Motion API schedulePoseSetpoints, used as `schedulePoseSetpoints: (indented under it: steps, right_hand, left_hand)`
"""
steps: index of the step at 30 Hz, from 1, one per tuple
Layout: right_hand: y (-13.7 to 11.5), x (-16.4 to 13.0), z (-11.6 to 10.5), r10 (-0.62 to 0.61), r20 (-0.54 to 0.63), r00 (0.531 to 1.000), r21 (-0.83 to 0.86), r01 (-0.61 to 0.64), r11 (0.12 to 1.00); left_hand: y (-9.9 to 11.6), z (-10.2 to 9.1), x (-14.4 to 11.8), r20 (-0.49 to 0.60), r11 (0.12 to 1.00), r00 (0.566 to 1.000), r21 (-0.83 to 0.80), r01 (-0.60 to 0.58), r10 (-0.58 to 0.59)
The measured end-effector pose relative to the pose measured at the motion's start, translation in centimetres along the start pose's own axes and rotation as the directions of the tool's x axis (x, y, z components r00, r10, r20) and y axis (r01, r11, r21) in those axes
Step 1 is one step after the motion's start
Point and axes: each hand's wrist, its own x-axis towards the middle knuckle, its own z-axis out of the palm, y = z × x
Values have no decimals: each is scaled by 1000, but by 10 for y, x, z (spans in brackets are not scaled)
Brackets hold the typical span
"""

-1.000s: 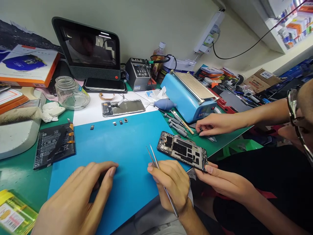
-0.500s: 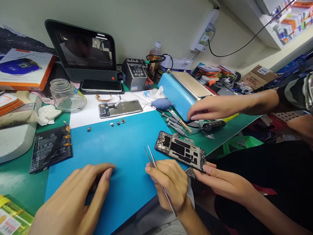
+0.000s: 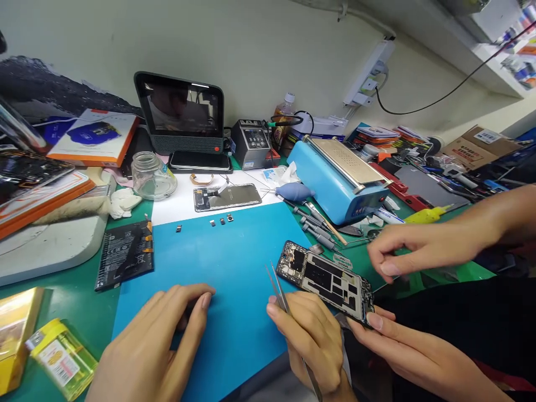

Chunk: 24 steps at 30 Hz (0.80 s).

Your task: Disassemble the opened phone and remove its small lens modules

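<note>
My left hand point(image 3: 154, 340) rests loosely curled on the blue mat point(image 3: 201, 257), with nothing visible in it. Between the fingers of my right hand point(image 3: 312, 335) is a pair of metal tweezers point(image 3: 281, 288), tips pointing up and slightly apart. Just beyond the tweezers, a co-worker's hand point(image 3: 410, 346) holds an opened phone point(image 3: 330, 282) by its near end, inner side up. The co-worker's other hand point(image 3: 422, 248) hovers to the right of that phone. Several small camera modules point(image 3: 230, 218) lie at the mat's far edge. A black battery-like pack point(image 3: 125, 254) sits left of the mat.
Behind the mat lies a phone screen point(image 3: 234, 197) on white paper. Screwdrivers point(image 3: 318, 230), a blue air blower point(image 3: 295, 192) and a blue machine point(image 3: 330, 195) stand at the right. A glass jar point(image 3: 151, 177) is at back left, a yellow lighter point(image 3: 62, 360) at front left.
The view has turned left, so things sit further right. The co-worker's free hand has drawn back from beside the blue machine toward the phone. My hands keep nearly the same pose.
</note>
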Motion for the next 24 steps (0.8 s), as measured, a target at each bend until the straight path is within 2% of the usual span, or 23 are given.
schedulePoseSetpoints:
  steps: [8,15,19,24]
  right_hand:
    - [-19,-1,-17,68,49,996,-19,-67,998]
    - [-15,-35,-50,201,62,978,-162,-189,969]
    - [-24,-50,-46,260,86,962,-156,-245,957]
    - [-35,-56,-35,271,139,953,-93,-260,961]
  left_hand:
    - [-4,0,-1,-18,1000,1000,16,0,0]
    - [-5,-2,-2,-13,1000,1000,23,10,-9]
    - [-7,-2,0,-20,998,999,60,-30,31]
    - [-12,-3,1,-25,991,995,96,-98,101]
